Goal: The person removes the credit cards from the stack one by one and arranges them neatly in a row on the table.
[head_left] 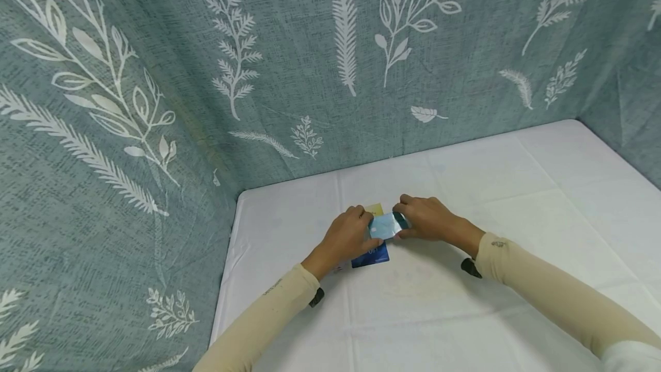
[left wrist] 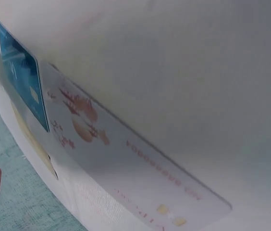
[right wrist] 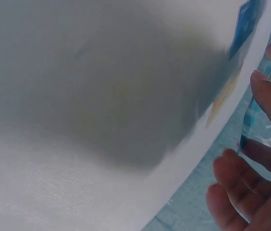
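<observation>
A light blue card (head_left: 383, 227) with a small chip and a dark corner is held up between both hands, above the table. My left hand (head_left: 345, 239) pinches its left end with thumb and fingers. The right end is pinched by my right hand (head_left: 427, 220), whose other fingers show loosely curled in the right wrist view. Below the held card, a dark blue card (head_left: 370, 256) lies flat, and a yellow card (head_left: 374, 209) lies just beyond. A white card (left wrist: 121, 149) with reddish print is plain in the left wrist view; the left arm mostly hides it from the head view.
A white cloth (head_left: 444, 314) covers the table. Behind it and to the left hangs a grey-green curtain (head_left: 289, 73) with white leaf patterns. Dark wrist-worn devices (head_left: 471, 268) hang under both sleeves.
</observation>
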Action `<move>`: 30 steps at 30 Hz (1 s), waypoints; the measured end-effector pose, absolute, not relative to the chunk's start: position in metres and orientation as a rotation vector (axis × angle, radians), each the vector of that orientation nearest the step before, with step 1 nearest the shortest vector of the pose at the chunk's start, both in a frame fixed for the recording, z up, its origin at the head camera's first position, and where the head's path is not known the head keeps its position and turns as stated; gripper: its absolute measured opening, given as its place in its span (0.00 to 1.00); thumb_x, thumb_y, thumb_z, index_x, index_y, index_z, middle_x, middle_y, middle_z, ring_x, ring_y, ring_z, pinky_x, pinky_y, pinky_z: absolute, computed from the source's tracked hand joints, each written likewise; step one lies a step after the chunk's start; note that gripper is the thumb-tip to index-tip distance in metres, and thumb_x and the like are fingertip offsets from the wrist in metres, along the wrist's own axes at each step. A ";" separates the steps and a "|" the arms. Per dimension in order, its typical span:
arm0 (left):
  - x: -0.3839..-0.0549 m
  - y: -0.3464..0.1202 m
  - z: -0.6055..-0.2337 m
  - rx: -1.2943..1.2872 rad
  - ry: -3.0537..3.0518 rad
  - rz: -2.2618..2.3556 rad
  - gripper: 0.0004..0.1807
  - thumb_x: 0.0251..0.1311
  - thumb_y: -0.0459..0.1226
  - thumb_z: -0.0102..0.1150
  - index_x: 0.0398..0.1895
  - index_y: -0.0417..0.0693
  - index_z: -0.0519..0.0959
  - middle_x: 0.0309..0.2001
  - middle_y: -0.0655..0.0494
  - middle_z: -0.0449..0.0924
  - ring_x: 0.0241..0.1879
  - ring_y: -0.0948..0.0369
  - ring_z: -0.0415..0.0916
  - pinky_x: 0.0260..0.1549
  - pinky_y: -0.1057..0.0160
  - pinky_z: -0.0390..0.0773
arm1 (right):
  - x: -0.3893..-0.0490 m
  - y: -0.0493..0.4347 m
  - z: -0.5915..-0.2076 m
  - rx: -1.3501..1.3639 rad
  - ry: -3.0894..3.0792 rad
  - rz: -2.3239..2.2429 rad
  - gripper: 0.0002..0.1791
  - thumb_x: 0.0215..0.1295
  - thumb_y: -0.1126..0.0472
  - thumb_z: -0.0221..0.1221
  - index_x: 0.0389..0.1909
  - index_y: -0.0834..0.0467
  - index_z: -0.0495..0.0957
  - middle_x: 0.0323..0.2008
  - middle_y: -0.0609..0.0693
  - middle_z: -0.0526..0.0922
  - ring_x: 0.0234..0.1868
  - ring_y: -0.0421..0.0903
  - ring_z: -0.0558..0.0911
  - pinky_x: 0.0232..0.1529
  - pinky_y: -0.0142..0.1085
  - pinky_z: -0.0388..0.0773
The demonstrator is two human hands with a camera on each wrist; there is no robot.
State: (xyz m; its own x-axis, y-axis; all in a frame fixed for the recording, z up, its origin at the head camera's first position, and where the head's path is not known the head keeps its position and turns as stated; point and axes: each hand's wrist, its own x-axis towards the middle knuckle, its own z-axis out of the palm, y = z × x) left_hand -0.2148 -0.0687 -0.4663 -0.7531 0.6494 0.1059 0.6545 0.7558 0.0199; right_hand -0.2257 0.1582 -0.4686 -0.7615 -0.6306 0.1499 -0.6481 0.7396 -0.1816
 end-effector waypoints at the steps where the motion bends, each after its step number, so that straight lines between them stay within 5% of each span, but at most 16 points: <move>1: -0.214 -0.069 -0.467 -1.069 -2.843 -0.085 0.32 0.53 0.58 0.62 0.49 0.42 0.78 0.41 0.53 0.75 0.37 0.62 0.71 0.36 0.65 0.76 | -0.225 0.159 -0.469 1.055 -2.853 0.336 0.31 0.46 0.41 0.70 0.47 0.58 0.79 0.35 0.48 0.75 0.25 0.38 0.72 0.21 0.31 0.70; 30: -0.202 -0.062 -0.473 -1.104 -2.779 -0.060 0.30 0.54 0.59 0.60 0.48 0.44 0.78 0.41 0.53 0.75 0.37 0.63 0.71 0.35 0.66 0.75 | -0.212 0.169 -0.472 1.043 -2.833 0.315 0.32 0.46 0.38 0.68 0.47 0.57 0.79 0.37 0.48 0.76 0.26 0.38 0.74 0.22 0.32 0.71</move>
